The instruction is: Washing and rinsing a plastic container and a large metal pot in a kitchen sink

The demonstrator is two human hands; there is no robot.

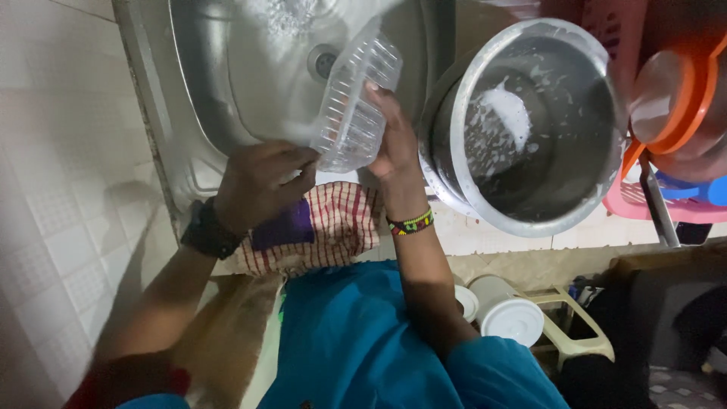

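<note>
1. A clear plastic container [354,102], ribbed and shallow, is held tilted over the basin of a steel sink [227,68], just in front of the drain [324,60].
2. The left hand [261,182] comes in from the lower left with the wrist bent upward, fingers curled and pinching the container's near rim (a dark watch [208,231] sits on that wrist).
3. The right hand [394,136] reaches straight up from below, palm against the container's right side, fingers pressed flat along its wall and the thumb hidden behind the plastic; a beaded bracelet [411,223] circles the wrist.
4. Water spray [284,15] shows blurred at the top of the basin.
5. Just to the right of the hands stands a large steel pot [530,125], its inside streaked with white suds.
6. A red-and-white checked cloth [341,223] lies on the sink's front edge beneath the forearms, touching a purple patch [284,227].
7. Further right, pink basket [651,204] and an orange-rimmed dish [674,98] crowd the counter.
</note>
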